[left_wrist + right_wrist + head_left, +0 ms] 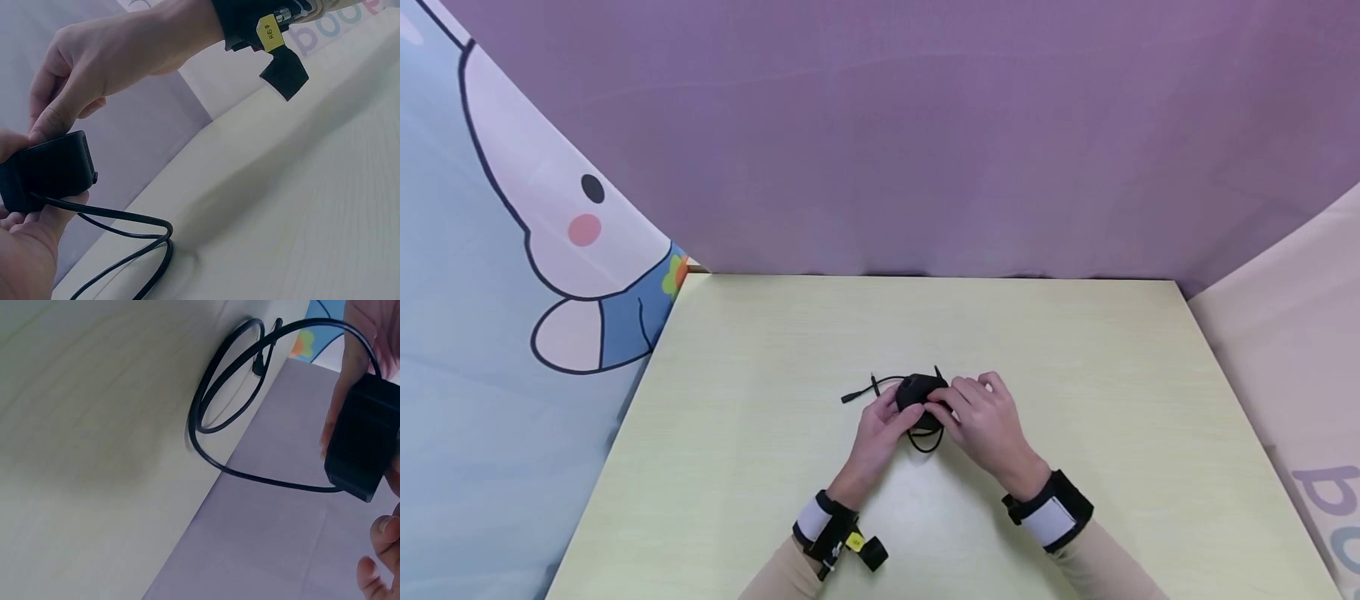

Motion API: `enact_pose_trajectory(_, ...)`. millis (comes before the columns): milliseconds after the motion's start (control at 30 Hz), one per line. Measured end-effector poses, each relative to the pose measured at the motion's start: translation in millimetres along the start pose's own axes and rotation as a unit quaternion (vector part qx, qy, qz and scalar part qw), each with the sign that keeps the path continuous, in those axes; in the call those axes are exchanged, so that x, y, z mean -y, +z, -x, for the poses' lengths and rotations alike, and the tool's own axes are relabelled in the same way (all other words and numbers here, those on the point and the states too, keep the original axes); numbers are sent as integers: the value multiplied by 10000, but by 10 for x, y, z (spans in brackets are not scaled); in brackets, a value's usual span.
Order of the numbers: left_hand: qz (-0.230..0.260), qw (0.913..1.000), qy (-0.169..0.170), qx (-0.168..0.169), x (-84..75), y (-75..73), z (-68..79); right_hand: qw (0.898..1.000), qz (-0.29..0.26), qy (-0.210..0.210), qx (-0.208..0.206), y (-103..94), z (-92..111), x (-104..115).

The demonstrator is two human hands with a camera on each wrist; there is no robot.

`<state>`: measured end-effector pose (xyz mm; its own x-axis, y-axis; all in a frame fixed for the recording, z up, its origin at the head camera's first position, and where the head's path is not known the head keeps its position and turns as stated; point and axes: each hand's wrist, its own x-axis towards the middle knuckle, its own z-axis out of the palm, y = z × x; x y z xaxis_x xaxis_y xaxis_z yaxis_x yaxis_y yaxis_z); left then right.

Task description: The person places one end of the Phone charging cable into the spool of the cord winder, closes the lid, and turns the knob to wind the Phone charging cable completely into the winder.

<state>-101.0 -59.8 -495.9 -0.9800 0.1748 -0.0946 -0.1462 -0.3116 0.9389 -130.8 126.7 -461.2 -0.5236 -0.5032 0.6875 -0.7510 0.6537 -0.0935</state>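
Observation:
A small black box-like device (916,388) with thin black cables is up between both hands over the table's middle. My left hand (877,429) grips it from the left, thumb (12,142) across its near side and fingers beneath, as the left wrist view shows. From the right, my right hand (988,421) pinches the device's edge with thumb and forefinger, its other fingers raised. In the right wrist view the box's dark flat face (362,437) shows. The black cable (209,400) hangs below it in loops.
A pale wood-grain table (760,350) lies underneath. Cable ends with a dark plug (848,397) stick out to the left of the hands. A purple cloth (925,150) stands behind the table, with printed cloths at both sides. Each wrist wears a black strap (1063,508).

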Motion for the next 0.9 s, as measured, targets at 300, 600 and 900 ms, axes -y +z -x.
enact_pose_trajectory(300, 34, 10000, 41, 13, 20, -9, -2, 9996, 40, 258, 57, 12, -14, 78)
enact_pose_trajectory(600, 59, 10000, 58, 19, 25, -10, 12, 9989, 379, 258, 18, 30, -30, 116)
enact_pose_trajectory(900, 153, 9999, 6, 53, 20, -13, 25, 9985, 374, 353, 177, 44, -58, 146)
